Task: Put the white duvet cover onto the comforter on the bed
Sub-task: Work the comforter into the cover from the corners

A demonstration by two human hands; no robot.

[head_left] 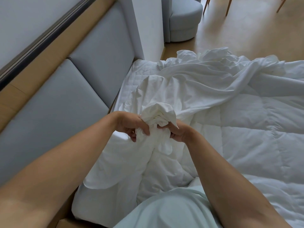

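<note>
Your left hand (131, 127) and right hand (176, 133) both curl tight around one bunched wad of the cover (158, 115), held up over the comforter (255, 134), the rest trailing across the bed by the headboard (65, 96).

Left forearm (74, 153) and right forearm (213, 162) reach forward; left grip (133, 127) and right grip (177, 133) clench close together.

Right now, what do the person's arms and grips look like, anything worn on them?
No sleeves show on the left forearm or the right forearm; both are bare to the frame edge. The left grip and right grip have no gloves, and no watch, bracelet or ring shows. A pale mint top covers the torso.
</note>
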